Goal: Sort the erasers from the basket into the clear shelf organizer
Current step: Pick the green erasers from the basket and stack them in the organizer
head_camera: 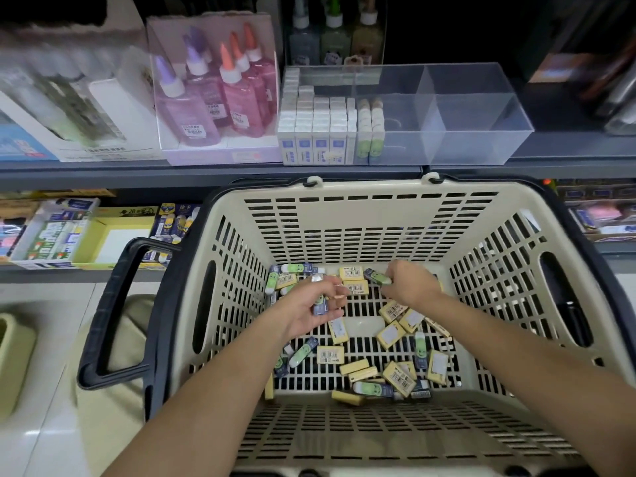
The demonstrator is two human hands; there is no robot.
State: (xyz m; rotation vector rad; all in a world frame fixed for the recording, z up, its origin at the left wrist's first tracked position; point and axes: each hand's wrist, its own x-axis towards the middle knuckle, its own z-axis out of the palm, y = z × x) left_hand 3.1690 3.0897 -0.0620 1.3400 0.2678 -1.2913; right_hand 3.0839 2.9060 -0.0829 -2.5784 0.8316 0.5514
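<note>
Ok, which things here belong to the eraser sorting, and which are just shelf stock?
Job: basket, loose erasers, clear shelf organizer, left hand gripping green-faced eraser, right hand pinching second green-faced eraser.
Lying about: glue bottles, yellow tray on lower shelf.

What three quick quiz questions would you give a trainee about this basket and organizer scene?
1. True or false: the left hand and right hand each hold a green eraser.
2. Fill in: the loose yellow erasers lie in the ____.
3. What fills the organizer's leftmost section? A yellow erasers, B white boxes, C green erasers.

Key: 1 true; 2 basket; 3 B.
</note>
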